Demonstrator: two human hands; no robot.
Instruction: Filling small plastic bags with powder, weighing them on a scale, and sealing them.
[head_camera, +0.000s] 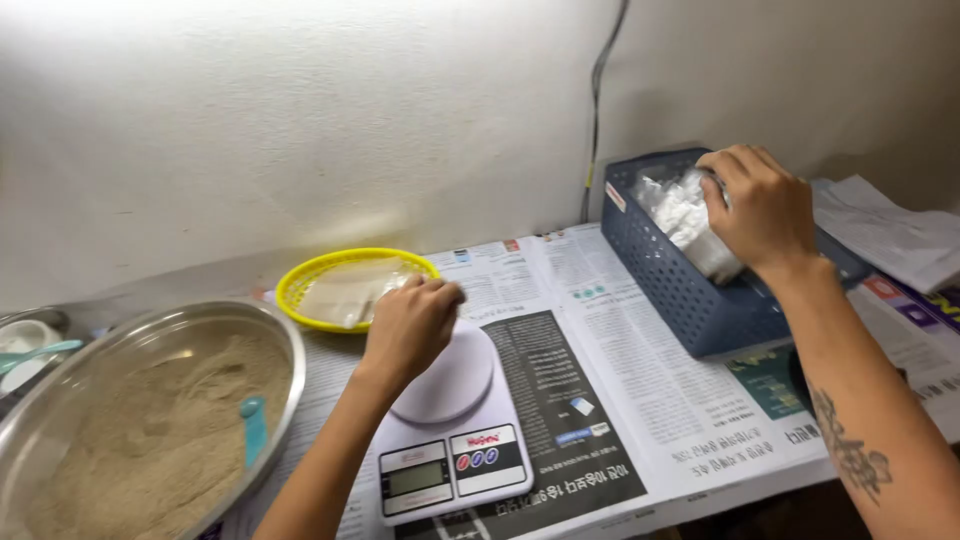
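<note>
Blue basket (690, 300) holds clear plastic bags (680, 215); my right hand (762, 205) grips some. My left hand (412, 325), closed, hovers by the yellow basket (300, 280) of filled pouches (350, 290).

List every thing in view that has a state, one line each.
Left hand: fingers closed, over the scale platform.
Right hand: in the blue basket, gripping white packets.
Kitchen scale: platform bare, display unreadable.
Metal bowl: filled with tan powder, scoop in it.
Yellow basket: holds clear bags.
</note>
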